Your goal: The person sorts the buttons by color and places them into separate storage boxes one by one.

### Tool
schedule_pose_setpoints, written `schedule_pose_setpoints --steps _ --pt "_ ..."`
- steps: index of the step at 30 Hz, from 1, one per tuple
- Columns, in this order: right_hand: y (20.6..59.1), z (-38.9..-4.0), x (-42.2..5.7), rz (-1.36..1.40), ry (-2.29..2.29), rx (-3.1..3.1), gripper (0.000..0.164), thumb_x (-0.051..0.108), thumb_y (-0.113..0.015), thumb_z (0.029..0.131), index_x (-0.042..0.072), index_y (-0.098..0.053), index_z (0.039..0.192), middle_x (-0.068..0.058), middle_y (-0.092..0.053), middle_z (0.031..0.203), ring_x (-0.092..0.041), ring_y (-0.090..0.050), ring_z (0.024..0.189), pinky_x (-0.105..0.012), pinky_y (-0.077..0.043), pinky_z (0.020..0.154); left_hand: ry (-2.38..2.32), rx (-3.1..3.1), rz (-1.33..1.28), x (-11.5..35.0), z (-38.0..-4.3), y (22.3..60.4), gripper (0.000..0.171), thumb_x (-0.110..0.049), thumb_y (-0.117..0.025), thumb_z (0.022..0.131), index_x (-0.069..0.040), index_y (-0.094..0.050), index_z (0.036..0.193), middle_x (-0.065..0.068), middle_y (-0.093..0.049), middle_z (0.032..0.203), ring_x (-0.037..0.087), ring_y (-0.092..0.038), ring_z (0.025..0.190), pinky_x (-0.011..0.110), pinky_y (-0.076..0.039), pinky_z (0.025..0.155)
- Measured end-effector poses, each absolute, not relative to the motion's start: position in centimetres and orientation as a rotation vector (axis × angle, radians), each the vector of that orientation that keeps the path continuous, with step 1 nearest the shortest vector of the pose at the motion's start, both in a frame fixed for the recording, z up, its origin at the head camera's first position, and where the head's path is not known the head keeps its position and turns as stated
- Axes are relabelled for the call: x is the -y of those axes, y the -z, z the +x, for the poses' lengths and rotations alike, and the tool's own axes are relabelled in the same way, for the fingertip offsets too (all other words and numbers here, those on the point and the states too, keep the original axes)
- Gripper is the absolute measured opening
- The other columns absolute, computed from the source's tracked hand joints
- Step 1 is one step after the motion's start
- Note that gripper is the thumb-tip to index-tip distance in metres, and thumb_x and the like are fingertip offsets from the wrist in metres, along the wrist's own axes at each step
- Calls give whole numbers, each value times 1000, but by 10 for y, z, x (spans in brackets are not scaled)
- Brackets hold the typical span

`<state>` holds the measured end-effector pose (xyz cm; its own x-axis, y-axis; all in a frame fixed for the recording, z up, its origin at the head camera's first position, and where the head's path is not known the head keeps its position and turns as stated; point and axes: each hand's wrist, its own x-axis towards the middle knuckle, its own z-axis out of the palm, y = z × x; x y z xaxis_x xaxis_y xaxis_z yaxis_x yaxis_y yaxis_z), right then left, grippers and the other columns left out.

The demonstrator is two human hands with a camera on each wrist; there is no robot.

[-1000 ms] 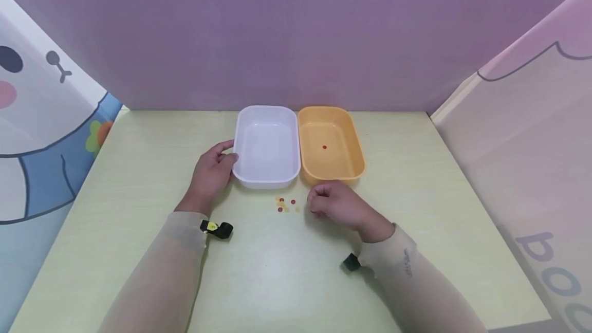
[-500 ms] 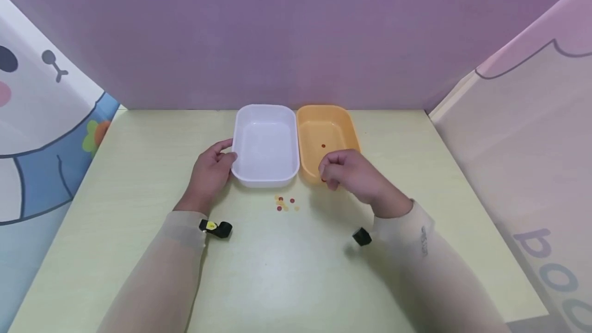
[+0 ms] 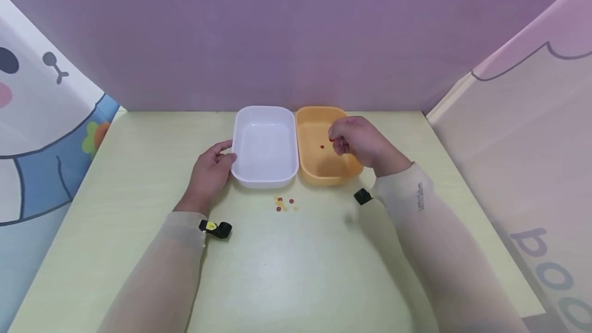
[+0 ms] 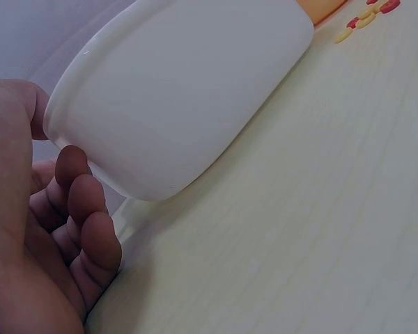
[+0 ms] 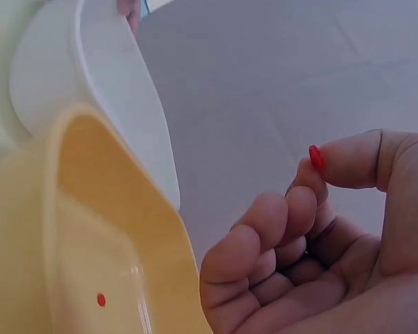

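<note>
My left hand (image 3: 208, 173) grips the left rim of a white plastic box (image 3: 265, 181), its thumb over the edge; the wrist view shows the curled fingers (image 4: 87, 198) against the outside wall. My right hand (image 3: 361, 140) is above the right side of an orange plastic box (image 3: 330, 179), pinching a small red button (image 5: 315, 157) between thumb and forefinger, the other fingers curled. Another red button (image 3: 322, 147) lies on the orange box's floor. Several red and yellow buttons (image 3: 279, 209) lie loosely grouped on the table before the boxes.
Both boxes stand side by side near the back of a pale wooden table (image 3: 277, 281). A purple backdrop (image 3: 277, 40) rises behind them, and printed cloth panels flank the table. A small black wrist camera (image 3: 363, 197) sticks out from each sleeve.
My right hand has risen from the table in front of the orange box and moved forward over it, carrying the red button. The left hand stays at the white box.
</note>
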<state>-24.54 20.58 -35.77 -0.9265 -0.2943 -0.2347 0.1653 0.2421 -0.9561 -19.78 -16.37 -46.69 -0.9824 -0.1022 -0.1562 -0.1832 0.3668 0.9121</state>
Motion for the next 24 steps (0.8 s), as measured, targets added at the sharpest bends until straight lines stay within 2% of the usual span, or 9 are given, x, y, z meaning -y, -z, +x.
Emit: schedule_pose_setpoints --steps 14,24 --pt "361 -290 -206 79 1745 -2143 16 9 -63 96 8 -65 80 -2 -59 74 -23 -56 71 -34 -55 74 -1695 -2533 -275 162 -203 470 52 -39 -58 111 -33 -60 163 7 -65 99 24 -63 86 36 -55 81" --pt "369 -302 -207 178 1746 -2148 14 11 -64 98 8 -66 84 -1 -59 76 -21 -59 73 -32 -57 73 -1710 -2535 -249 159 -202 471 51 -39 -59 112 -31 -60 163 6 -66 98 22 -63 85 35 -55 81"
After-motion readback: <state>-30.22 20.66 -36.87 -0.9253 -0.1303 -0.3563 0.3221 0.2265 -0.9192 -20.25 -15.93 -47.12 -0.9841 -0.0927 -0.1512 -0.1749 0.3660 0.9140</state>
